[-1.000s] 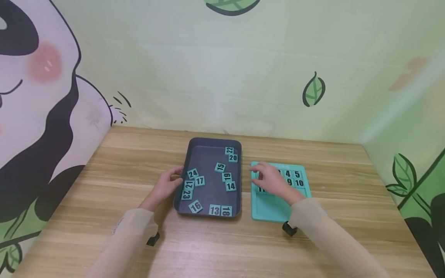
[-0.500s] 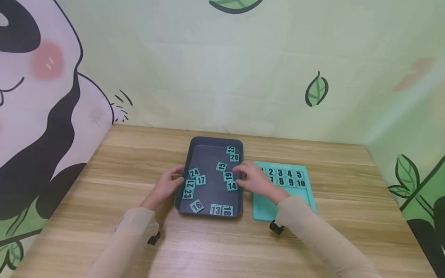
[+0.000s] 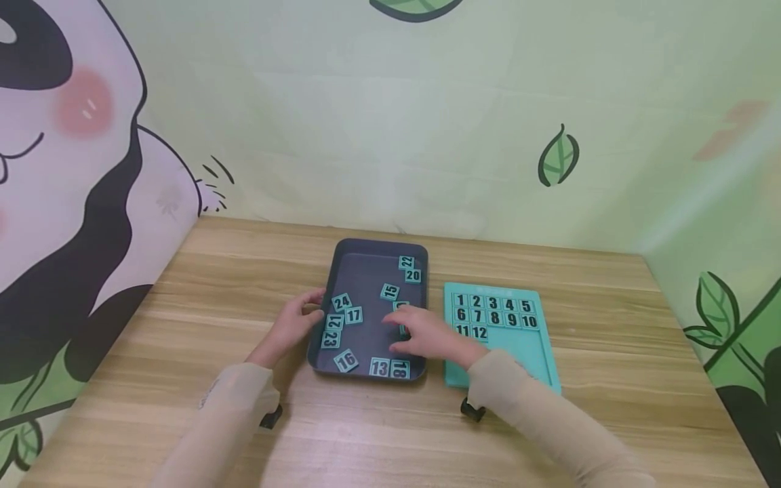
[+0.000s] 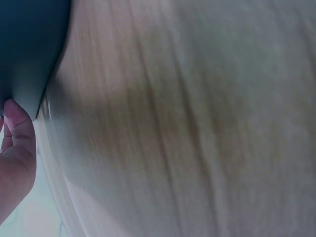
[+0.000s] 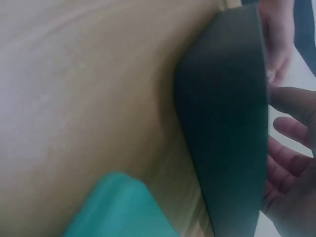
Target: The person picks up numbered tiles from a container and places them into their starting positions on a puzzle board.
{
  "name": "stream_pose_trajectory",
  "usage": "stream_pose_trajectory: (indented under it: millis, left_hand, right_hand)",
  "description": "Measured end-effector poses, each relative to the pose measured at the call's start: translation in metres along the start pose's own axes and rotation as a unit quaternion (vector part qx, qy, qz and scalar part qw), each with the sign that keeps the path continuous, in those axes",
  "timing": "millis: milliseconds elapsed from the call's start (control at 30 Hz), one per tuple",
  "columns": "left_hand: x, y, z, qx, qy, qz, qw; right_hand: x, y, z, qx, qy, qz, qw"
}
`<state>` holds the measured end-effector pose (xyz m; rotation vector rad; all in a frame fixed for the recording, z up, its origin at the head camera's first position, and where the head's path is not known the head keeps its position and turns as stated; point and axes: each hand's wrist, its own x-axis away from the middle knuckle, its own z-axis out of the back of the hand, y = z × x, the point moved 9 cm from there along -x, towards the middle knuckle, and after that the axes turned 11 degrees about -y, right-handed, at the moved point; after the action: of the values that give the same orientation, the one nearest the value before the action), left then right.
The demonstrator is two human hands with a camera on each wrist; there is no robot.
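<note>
My left hand (image 3: 290,328) holds the left rim of a dark shallow tray (image 3: 369,268), thumb and fingers at its edge. In the left wrist view, that hand's fingertips (image 4: 17,112) meet the tray's wall. My right hand (image 3: 428,333) reaches over the tray's right side, thumb and fingers apart, partly covering two number tiles. Nothing shows between its fingers. Loose number tiles lie in the tray, among them the 13 tile (image 3: 379,367), the 15 tile (image 3: 390,291) and the 16 tile (image 3: 346,360). A turquoise board (image 3: 518,356) to the right holds tiles 1 to 12 in rows.
Both tray and board lie on a wood-grain table (image 3: 244,264). Along the tray's left side are the 24 tile (image 3: 342,302), the 17 tile (image 3: 354,315) and the 23 tile (image 3: 331,339). A green wall (image 3: 305,135) with panda and leaf drawings stands behind.
My right hand has moved left from the board to over the tray's right side, uncovering the board's tiles. The left hand has stayed at the tray's left rim.
</note>
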<state>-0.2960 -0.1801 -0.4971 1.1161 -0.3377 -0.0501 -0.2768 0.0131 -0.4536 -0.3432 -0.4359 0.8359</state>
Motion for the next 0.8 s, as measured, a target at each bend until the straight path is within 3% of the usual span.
stream_pose_trajectory:
  millis: [267, 533, 800]
  left_hand:
    - [0.001, 0.003, -0.001, -0.001, -0.002, -0.006, 1.0000]
    - [0.002, 0.003, -0.001, 0.002, -0.005, 0.006, 1.0000]
    - [0.002, 0.003, -0.001, 0.002, -0.004, 0.004, 1.0000]
  right_hand:
    - [-0.006, -0.016, -0.023, 0.079, -0.052, 0.009, 0.9955]
    - [-0.008, -0.022, -0.031, 0.127, -0.052, 0.017, 0.9904]
    - [-0.009, -0.022, -0.032, 0.136, -0.039, 0.027, 0.9895]
